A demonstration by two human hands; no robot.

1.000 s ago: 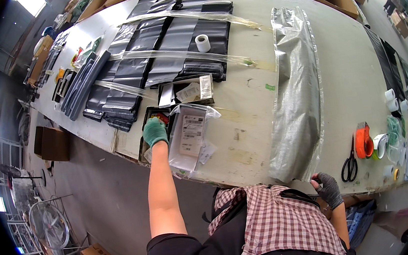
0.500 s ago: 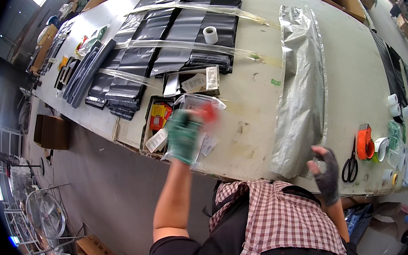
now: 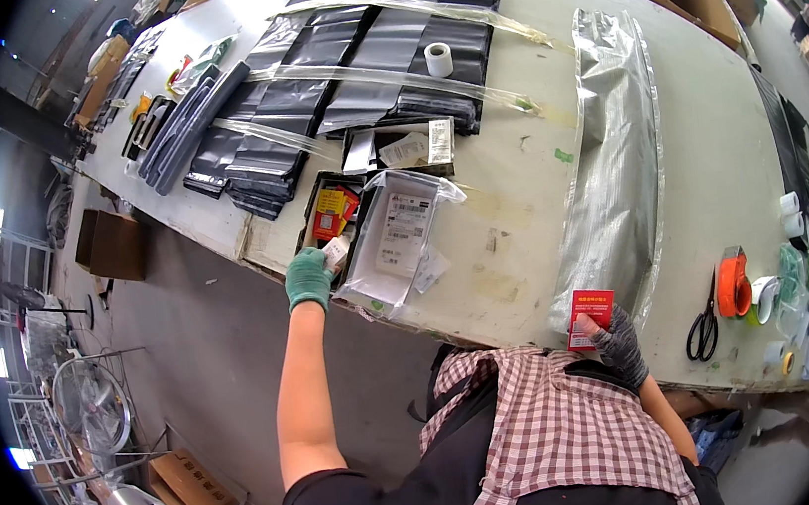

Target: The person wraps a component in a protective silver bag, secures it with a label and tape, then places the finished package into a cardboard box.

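Observation:
My right hand (image 3: 620,348), in a grey fingerless glove, grips a red printed card (image 3: 591,315) at the table's front edge. The card lies over the near end of a long folded silver sheet (image 3: 609,149). At the left, my left hand (image 3: 309,278) wears a green glove. Its curled fingers close on white cards (image 3: 336,252) in the near end of a small dark box (image 3: 307,226). Red and yellow cards (image 3: 331,213) lie in that box's far part. Beside it, a plastic-lined box (image 3: 379,290) holds white printed labels (image 3: 402,231).
Black plastic bags (image 3: 354,69) lie stacked at the back left under clear strips, with a white tape roll (image 3: 438,59) on top. At the right lie black scissors (image 3: 703,330) and an orange tape dispenser (image 3: 732,282). Another label box (image 3: 453,153) stands behind the lined one.
My left hand has moved from above the lined box, where a red blur showed, leftward to the white cards. My right hand now holds the red card. The view has shifted slightly.

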